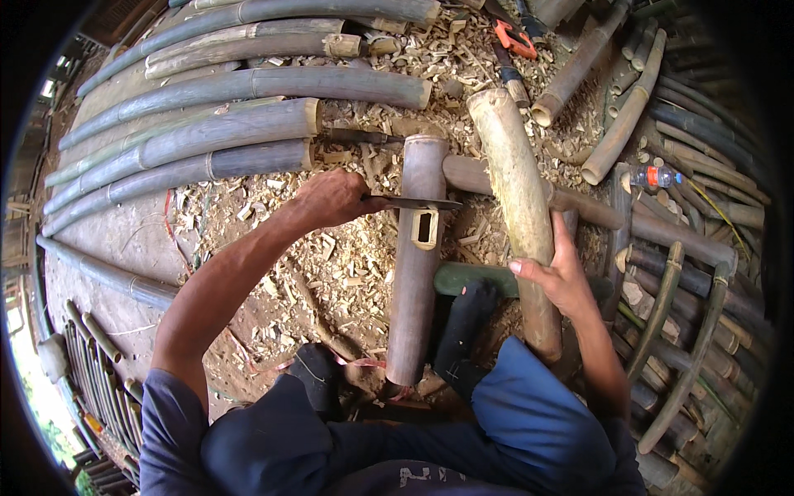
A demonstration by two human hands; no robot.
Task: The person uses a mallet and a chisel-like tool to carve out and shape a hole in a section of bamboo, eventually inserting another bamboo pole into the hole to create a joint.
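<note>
My left hand (335, 198) is closed round the handle of a knife (418, 203). Its dark blade lies across a thick grey-brown bamboo pole (411, 306), just above a rectangular hole (425, 228) cut in the pole's wall. On the right, my right hand (562, 269) grips a thick, pale wooden club (517, 182) from its right side, thumb across the front. The club slants upright beside the pole, its wider end away from me. Behind it lie a brown crosswise bamboo piece (467, 174) and a green bamboo piece (459, 279).
Wood chips (331, 256) cover the ground. Long bamboo poles (190, 132) lie at the far left. An orange-handled saw (514, 40) lies at the back. To the right are a plastic bottle (655, 177) and stacked bamboo (703, 289). My feet (467, 326) flank the pole.
</note>
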